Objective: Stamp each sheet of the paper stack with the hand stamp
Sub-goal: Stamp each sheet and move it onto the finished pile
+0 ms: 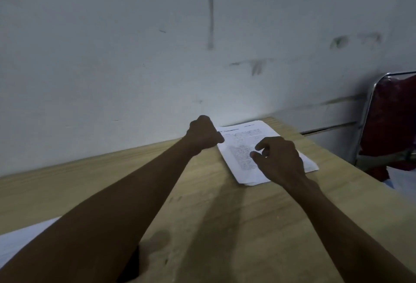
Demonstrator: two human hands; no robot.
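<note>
Paper stack (245, 145) set at the far right of the wooden table (202, 215), both hands closing in.

Nearest the stack, the right hand (279, 158) is held over its near half, fingers loosely curled, nothing pinched; contact with the top sheet cannot be told. Just beyond the stack's left edge, the left hand (203, 133) is clenched in a fist; a stamp may be gripped inside, but none is seen. The stack's long axis runs away toward the wall (112, 46), so a short rightward move from the fist would be needed.
</note>
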